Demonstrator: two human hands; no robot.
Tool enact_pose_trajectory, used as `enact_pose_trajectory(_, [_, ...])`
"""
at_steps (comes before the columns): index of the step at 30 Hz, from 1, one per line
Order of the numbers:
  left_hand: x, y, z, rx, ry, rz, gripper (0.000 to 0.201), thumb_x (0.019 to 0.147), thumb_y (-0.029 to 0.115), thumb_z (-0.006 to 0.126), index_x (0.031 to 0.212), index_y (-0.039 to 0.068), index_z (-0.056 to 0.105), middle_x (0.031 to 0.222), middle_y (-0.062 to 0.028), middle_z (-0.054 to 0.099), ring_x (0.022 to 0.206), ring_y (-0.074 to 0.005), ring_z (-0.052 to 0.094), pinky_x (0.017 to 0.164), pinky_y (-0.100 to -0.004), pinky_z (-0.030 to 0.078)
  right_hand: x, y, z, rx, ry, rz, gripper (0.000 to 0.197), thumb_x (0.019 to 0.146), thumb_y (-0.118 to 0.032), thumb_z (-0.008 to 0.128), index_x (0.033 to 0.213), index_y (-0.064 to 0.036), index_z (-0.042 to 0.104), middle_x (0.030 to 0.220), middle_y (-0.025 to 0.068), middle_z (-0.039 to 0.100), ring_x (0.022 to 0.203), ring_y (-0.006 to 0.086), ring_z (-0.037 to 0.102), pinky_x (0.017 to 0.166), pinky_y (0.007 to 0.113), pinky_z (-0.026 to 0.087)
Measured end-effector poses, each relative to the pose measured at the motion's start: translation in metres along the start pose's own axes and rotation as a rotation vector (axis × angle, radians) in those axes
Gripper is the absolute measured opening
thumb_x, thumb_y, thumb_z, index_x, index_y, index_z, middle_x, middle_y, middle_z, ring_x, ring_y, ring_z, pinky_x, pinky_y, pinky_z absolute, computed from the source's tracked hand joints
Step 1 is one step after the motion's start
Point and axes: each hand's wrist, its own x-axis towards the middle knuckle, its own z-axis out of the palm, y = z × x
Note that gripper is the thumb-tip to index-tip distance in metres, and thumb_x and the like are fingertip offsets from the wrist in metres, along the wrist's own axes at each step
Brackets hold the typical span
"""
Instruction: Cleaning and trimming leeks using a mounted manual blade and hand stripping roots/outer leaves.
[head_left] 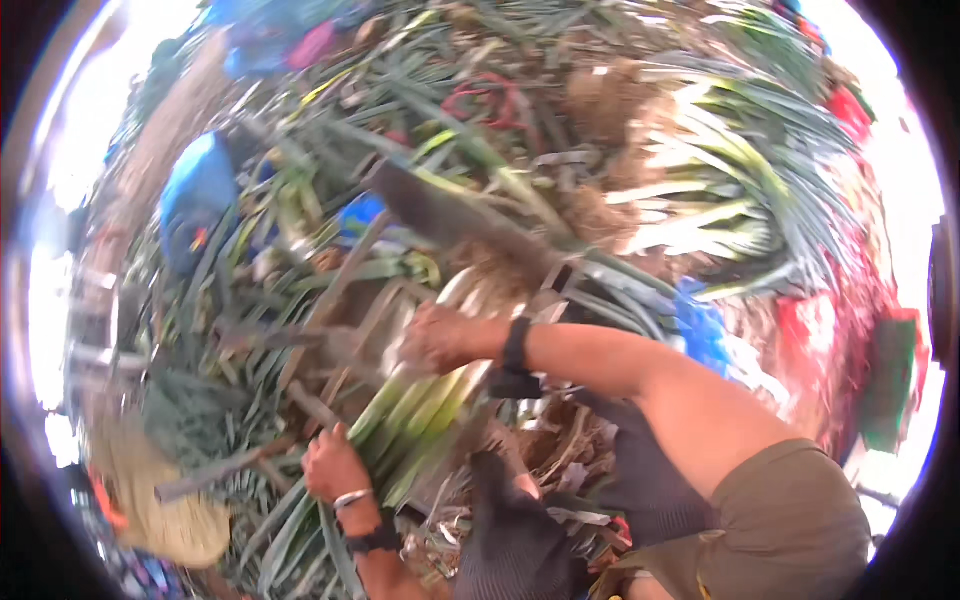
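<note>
My left hand (pixel 335 465), with a silver bracelet and a black wristband, is closed around the green part of a bunch of leeks (pixel 415 415). The pale stems slant up toward the right, with the roots (pixel 490 270) at their upper end. My right hand (pixel 437 340), smeared by motion, is closed above the bunch. From its fist a long flat grey blade-like thing (pixel 300 342) stretches left, too blurred to name surely. Just beyond lies a dark wooden plank (pixel 460 220) on a rough wooden frame (pixel 345 270).
Trimmed leaves (pixel 200 410) are heaped all around. More leeks (pixel 710 180) with bushy roots lie at the far right. A blue plastic bag (pixel 195 195) and a straw-coloured piece (pixel 165 490) are at the left; a red bag (pixel 805 330) sits at the right.
</note>
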Motion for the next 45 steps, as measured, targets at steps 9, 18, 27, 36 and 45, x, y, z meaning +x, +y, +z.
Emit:
enact_pose_trajectory(9, [0.006, 0.079, 0.014, -0.297, -0.059, 0.208, 0.032, 0.098, 0.038, 0.046, 0.103, 0.013, 0.066, 0.092, -0.0105, 0.069, 0.090, -0.0300, 0.062, 0.074, -0.0456, 0.046, -0.001, -0.008, 0.007, -0.057, 0.065, -0.050, 0.034, 0.086, -0.047, 0.054, 0.079, -0.0164, 0.067, 0.080, 0.0065, 0.063, 0.082, 0.0289, 0.061, 0.068, 0.044, 0.047])
enact_pose_trajectory(18, [0.004, 0.072, 0.053, -0.355, 0.057, 0.191, 0.043, 0.102, 0.037, 0.038, 0.113, 0.004, 0.062, 0.101, -0.0167, 0.068, 0.095, -0.0360, 0.062, 0.085, -0.0455, 0.045, -0.058, -0.035, -0.230, 0.110, 0.561, -0.081, 0.023, 0.083, -0.029, 0.059, 0.099, -0.0129, 0.063, 0.078, 0.0068, 0.058, 0.076, 0.0279, 0.059, 0.064, 0.040, 0.048])
enact_pose_trajectory(27, [0.005, 0.074, 0.036, -0.035, -0.171, 0.225, 0.040, 0.100, 0.032, 0.044, 0.123, 0.003, 0.057, 0.091, -0.0188, 0.069, 0.080, -0.0356, 0.066, 0.065, -0.0450, 0.051, -0.282, 0.293, -0.324, 1.237, 2.113, 0.707, 0.051, 0.094, -0.010, 0.051, 0.139, 0.0060, 0.035, 0.140, 0.0193, 0.040, 0.123, 0.0327, 0.046, 0.097, 0.042, 0.043])
enact_pose_trajectory(36, [0.004, 0.069, 0.050, -0.099, -0.075, 0.175, 0.040, 0.099, 0.035, 0.046, 0.120, 0.004, 0.061, 0.094, -0.0169, 0.070, 0.079, -0.0335, 0.067, 0.063, -0.0441, 0.051, -0.344, 0.344, -0.317, 1.422, 2.298, 0.518, 0.066, 0.088, -0.032, 0.067, 0.135, -0.0035, 0.030, 0.125, 0.0152, 0.038, 0.103, 0.0304, 0.049, 0.080, 0.041, 0.043])
enact_pose_trajectory(45, [0.001, 0.075, 0.023, 0.051, -0.109, 0.217, 0.040, 0.098, 0.036, 0.047, 0.122, 0.007, 0.061, 0.095, -0.0164, 0.070, 0.080, -0.0330, 0.068, 0.063, -0.0438, 0.051, -0.372, 0.322, -0.290, 1.343, 2.220, 0.456, 0.058, 0.089, -0.045, 0.063, 0.136, -0.0243, 0.036, 0.130, 0.0129, 0.042, 0.105, 0.0280, 0.050, 0.082, 0.043, 0.043])
